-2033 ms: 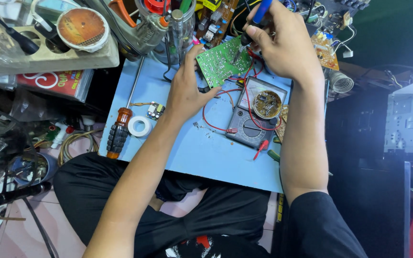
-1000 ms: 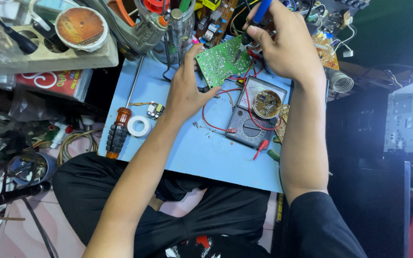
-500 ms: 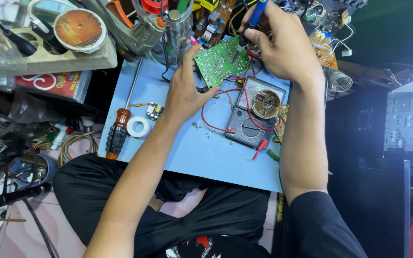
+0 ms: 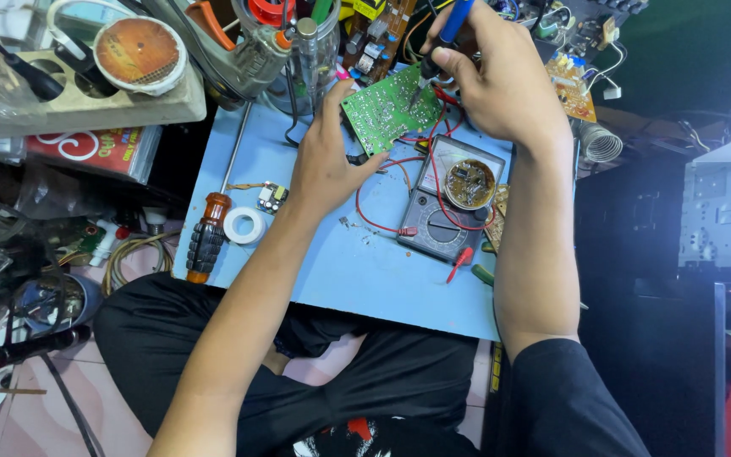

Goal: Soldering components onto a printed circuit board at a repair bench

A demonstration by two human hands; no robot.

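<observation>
At the far edge of the blue bench, left hand clamps the green circuit board tilted solder-side up, steadying it, while right hand pinches a blue-handled soldering iron, tip on the board, meter just beside.

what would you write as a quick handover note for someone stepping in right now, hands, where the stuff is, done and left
Left hand: holds the green circuit board tilted up by its lower edge, solder side facing the camera.
Right hand: grips a blue-handled soldering iron like a pen, tip down on the board's upper right area.
On the blue work board: analog multimeter with red leads beside the circuit board, orange-handled screwdriver and white tape roll to the left.
Done: cannot tell which joints are finished.
Left: the joint under the tip is in progress.
</observation>
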